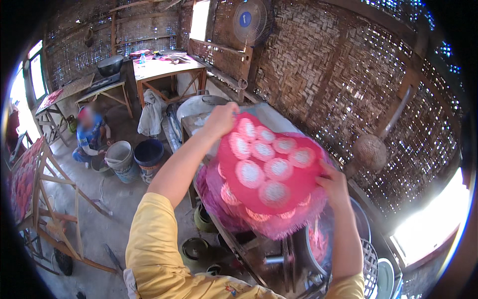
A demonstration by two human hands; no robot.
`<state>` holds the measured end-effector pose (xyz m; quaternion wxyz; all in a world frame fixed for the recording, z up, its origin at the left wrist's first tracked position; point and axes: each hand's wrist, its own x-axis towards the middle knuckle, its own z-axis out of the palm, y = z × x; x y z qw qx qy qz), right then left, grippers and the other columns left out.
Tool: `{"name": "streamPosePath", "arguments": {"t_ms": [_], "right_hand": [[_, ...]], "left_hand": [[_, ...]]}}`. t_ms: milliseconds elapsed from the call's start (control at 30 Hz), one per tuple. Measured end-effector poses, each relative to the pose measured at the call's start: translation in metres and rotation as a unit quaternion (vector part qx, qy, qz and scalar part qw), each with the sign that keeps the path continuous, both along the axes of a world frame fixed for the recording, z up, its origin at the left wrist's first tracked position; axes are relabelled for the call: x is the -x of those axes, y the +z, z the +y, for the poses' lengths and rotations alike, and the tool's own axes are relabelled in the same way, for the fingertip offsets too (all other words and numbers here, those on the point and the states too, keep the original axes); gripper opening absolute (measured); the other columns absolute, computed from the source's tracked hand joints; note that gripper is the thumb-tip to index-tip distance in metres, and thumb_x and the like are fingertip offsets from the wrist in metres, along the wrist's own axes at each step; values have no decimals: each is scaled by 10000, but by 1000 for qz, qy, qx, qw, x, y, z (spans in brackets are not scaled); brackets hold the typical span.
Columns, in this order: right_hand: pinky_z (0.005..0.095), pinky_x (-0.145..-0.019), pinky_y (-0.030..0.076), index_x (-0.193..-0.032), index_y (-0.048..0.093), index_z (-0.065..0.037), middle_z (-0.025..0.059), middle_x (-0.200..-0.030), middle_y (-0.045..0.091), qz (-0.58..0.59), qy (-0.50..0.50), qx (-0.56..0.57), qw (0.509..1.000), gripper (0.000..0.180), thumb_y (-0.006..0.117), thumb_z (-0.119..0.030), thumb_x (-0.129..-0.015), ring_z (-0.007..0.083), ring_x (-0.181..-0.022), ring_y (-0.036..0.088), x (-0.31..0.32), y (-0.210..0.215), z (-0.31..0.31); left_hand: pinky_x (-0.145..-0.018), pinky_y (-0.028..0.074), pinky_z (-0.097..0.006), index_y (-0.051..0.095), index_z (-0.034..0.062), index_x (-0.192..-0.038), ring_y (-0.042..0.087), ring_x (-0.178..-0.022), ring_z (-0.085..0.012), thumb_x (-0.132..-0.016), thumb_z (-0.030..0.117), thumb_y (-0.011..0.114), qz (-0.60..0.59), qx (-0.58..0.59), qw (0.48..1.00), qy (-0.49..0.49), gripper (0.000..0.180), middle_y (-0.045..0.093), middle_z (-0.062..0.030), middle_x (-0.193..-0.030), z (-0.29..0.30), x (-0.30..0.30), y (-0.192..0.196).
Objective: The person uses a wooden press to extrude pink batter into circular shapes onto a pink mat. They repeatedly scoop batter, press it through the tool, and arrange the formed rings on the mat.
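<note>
A crimson cloth (230, 155) patterned with pale, pink-edged circles is stretched between my two hands, above a bench. My left hand (222, 120) pinches its far left corner. At the right edge my right hand (334, 185) grips it, with the thumb on top and the other fingers partly hidden. Under the raised cloth lies a heap of purple and pink fabric (211, 197) with a frayed-looking edge, partly covered. Close to my right forearm stands a round basin (309, 249) with pink-red material in it.
Across the room at left, another person (89, 130) crouches near a white bucket (119, 155) and a dark blue bucket (149, 153). A wooden frame (64, 182) with patterned cloth leans at far left. A woven wall (303, 55) bounds the right, with a fan (251, 22).
</note>
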<state>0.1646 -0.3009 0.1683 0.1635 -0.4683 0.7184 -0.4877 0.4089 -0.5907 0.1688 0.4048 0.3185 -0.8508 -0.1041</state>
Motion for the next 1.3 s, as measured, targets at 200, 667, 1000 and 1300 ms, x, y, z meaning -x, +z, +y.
{"name": "streamPosePath", "arguments": {"t_ms": [200, 667, 1000, 1300], "right_hand": [[293, -862, 440, -1232, 522, -29, 177, -1114, 612, 56, 66, -17, 996, 577, 656, -49, -671, 232, -990, 594, -9, -44, -175], [326, -942, 404, -1141, 582, -23, 154, -1177, 569, 228, 5, -87, 970, 416, 637, -94, -736, 263, -1139, 502, -15, -46, -191], [288, -803, 427, -951, 589, 2, 155, -1068, 574, 288, -62, -95, 951, 205, 586, -112, -780, 196, -954, 541, 1, -27, 82], [245, -679, 449, -1033, 597, -11, 124, -980, 596, 171, -106, -99, 975, 289, 605, -95, -757, 164, -808, 567, -49, -30, 201]], "left_hand": [[-707, 486, -399, 551, 58, -927, 630, -764, -317, -725, 22, 601, 44, 4, 997, 68, 211, 641, -153, -769, -133, -55, -57], [-738, 481, -381, 603, 21, -933, 617, -826, -329, -792, 282, 649, 242, -76, 936, 242, 301, 646, -174, -879, -138, -95, -167], [-745, 416, -408, 607, 59, -819, 552, -885, -288, -713, 488, 664, 15, -278, 911, 305, 446, 590, -110, -880, 71, -42, -336], [-868, 332, -435, 659, 137, -880, 498, -1012, -221, -808, 186, 496, -164, -251, 913, 275, 184, 589, -37, -963, 55, -16, -338]]}}
